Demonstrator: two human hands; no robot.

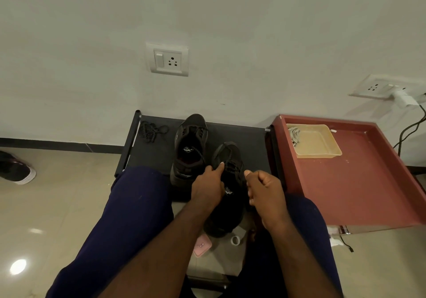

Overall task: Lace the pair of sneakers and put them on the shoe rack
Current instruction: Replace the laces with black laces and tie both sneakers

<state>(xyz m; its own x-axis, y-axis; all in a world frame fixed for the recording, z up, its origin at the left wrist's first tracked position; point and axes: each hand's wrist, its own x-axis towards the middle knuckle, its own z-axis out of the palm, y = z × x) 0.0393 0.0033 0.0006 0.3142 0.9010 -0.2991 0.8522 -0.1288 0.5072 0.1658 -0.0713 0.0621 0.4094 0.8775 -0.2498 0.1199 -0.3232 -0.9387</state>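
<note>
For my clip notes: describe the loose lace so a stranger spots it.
Find the black shoe rack below the wall socket. At its far left corner, left of both sneakers, lies a black lace: a thin tangled heap, touching neither shoe.

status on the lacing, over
Left hand pinches a lace at the near sneaker; right hand curled beside it, contents unclear. Far sneaker sits on the shoe rack, spare lace loose there. Nothing in the way.

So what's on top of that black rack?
One black sneaker and a loose black lace lie on the shoe rack. A second sneaker sits partly over its front; the left hand and right hand cover much of it.
</note>
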